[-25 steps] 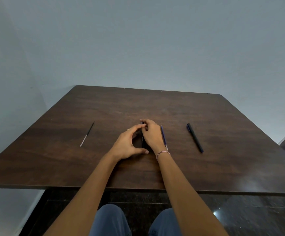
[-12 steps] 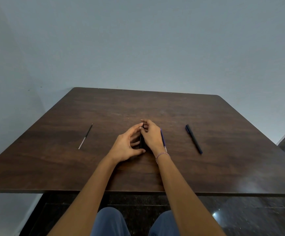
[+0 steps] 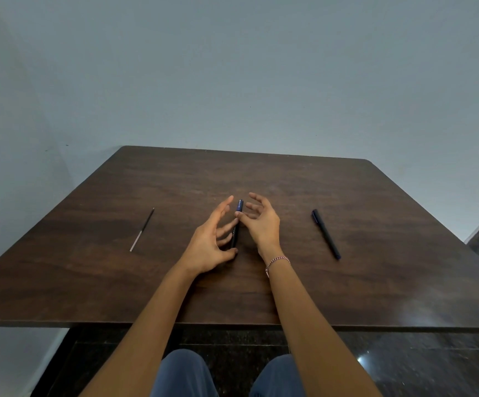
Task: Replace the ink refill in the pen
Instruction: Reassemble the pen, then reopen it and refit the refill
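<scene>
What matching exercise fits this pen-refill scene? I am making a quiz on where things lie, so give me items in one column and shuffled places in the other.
Items:
1. thin ink refill
2. blue-capped pen
3. black pen
4. beaded bracelet

Places:
A. alone on the table's right side
B. on the right wrist
C. alone on the table's left side
D. between the left hand and right hand, both spread open

Pairs: 1-C, 2-D, 3-A, 4-B
</scene>
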Available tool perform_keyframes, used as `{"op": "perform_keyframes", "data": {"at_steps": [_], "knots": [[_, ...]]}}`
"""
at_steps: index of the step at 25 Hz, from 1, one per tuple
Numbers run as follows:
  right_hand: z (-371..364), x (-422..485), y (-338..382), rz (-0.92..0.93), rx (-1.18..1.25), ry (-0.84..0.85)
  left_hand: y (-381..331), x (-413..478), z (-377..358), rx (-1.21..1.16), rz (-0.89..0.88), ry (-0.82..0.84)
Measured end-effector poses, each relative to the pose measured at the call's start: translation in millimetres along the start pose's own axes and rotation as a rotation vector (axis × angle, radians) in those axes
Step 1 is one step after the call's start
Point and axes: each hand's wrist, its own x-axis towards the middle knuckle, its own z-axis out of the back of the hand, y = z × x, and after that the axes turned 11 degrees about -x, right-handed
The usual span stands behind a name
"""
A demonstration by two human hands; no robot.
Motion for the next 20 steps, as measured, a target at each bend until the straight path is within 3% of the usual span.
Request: {"op": "perform_keyframes", "data": {"at_steps": [6,13,20], "knots": [[0,-2,2,0.031,0.071,-0.01,2,2,0,-0.005,-0.002,0.003],[1,-1,7,0.018,0.316,-0.025,3,1,2,-0.088,0.03,-0.132],[1,-10,10,0.065,0.425,0.039,-4,1,-2,-0.28,0.085,-0.192]]}}
